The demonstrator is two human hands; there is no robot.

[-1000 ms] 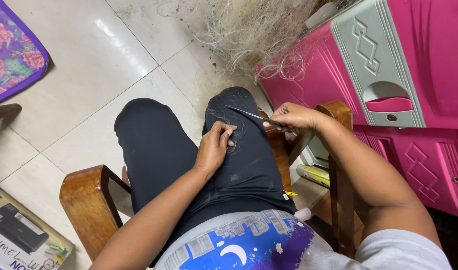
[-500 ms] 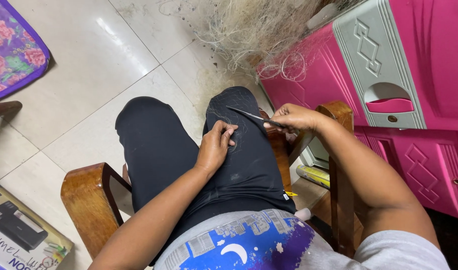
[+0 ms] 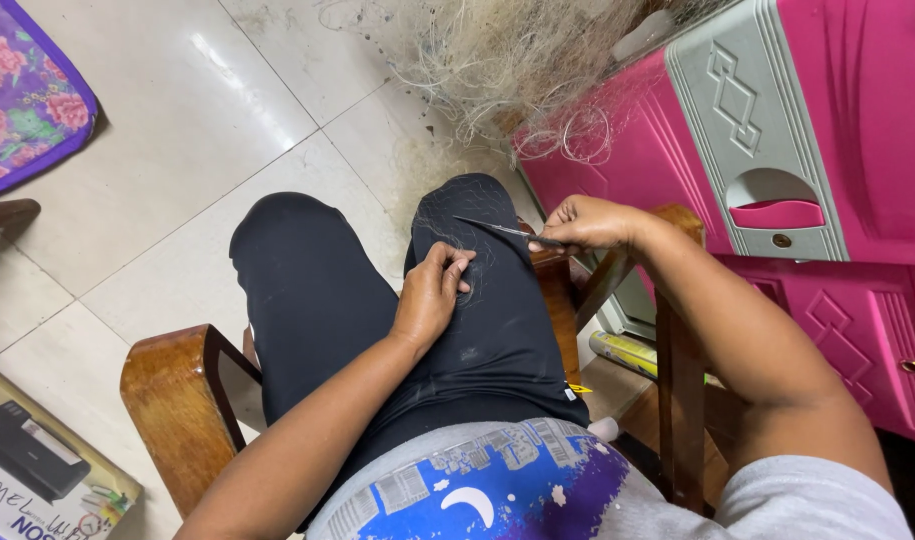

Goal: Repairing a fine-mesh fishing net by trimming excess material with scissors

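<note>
Pale tiled floor (image 3: 177, 130) w/ tangled net pile (image 3: 507, 60), floral mat (image 3: 22, 110), printed carton (image 3: 37, 470), pink cabinet (image 3: 827, 150)

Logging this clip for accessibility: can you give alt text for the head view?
A seated person's right hand holds a thin pointed tool over fine netting draped on the knee, pinched by the left hand; pink cabinet at right.

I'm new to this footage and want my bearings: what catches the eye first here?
The bright pink plastic cabinet fills the right side, with a tangled pale fishing net heaped against it at top centre. In the middle, the right hand holds a thin pointed tool over the lap, while the left hand pinches fine net strands on the black trousers.
</note>
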